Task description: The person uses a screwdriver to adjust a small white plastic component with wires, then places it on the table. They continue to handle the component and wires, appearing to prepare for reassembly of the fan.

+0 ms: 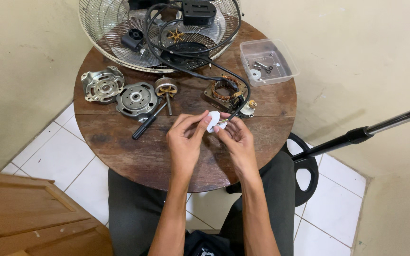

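Small white plastic part [213, 121] sits pinched between fingertips of left hand [184, 142] and right hand [237, 141], above round wooden table [134, 156], wires trailing toward stator winding [225, 91]. Fan looks fully stripped: two metal end covers [119, 92], rotor [166, 88], wire grille [119, 42] and screw tray [269, 61] lie separate. Nothing appears reassembled.

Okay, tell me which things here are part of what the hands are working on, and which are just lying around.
In hand:
left hand
right hand
small white part, held by both
stator with copper windings, wired to it

Lying about:
two metal motor covers
rotor
screwdriver
clear tray of screws
fan grille
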